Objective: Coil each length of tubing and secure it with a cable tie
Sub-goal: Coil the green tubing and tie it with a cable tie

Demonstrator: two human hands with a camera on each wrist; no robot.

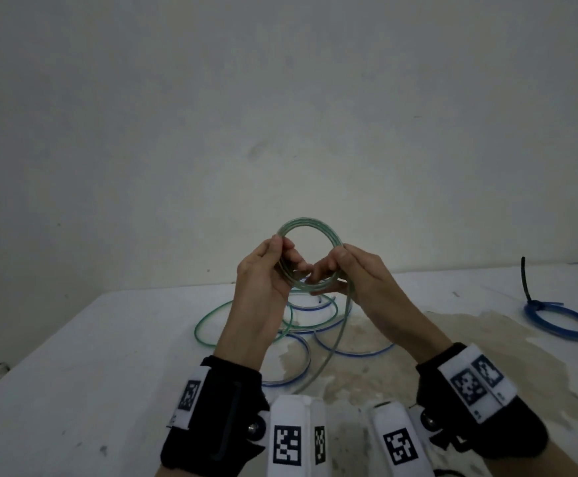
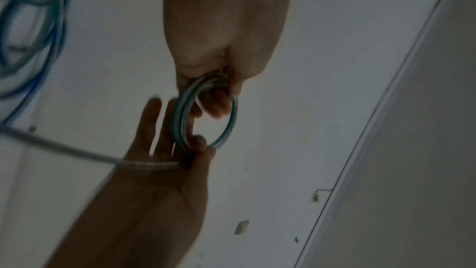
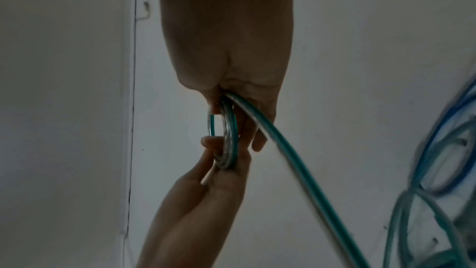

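Both hands hold one small coil of clear, green-striped tubing (image 1: 310, 224) up above the white table (image 1: 91, 356). My left hand (image 1: 286, 256) grips the coil's left side, thumb on top. On the right side, my right hand (image 1: 329, 266) pinches the coil between thumb and fingers. From the right hand the uncoiled tail (image 1: 336, 342) drops to the table. In the left wrist view the left hand (image 2: 219, 93) holds the coil (image 2: 180, 119) from above, and the right hand (image 2: 201, 146) pinches it from below. The right wrist view shows the coil (image 3: 230, 129) and the tail (image 3: 296, 170) leaving the right hand (image 3: 244, 125).
Loose green tubing (image 1: 208, 325) and blue-striped tubing (image 1: 349, 352) lie tangled on the table under the hands. A blue coil (image 1: 563, 321) fastened with a black cable tie (image 1: 525, 280) lies at the far right. A brownish stain (image 1: 453, 339) spreads over the table's right half. A wall stands behind.
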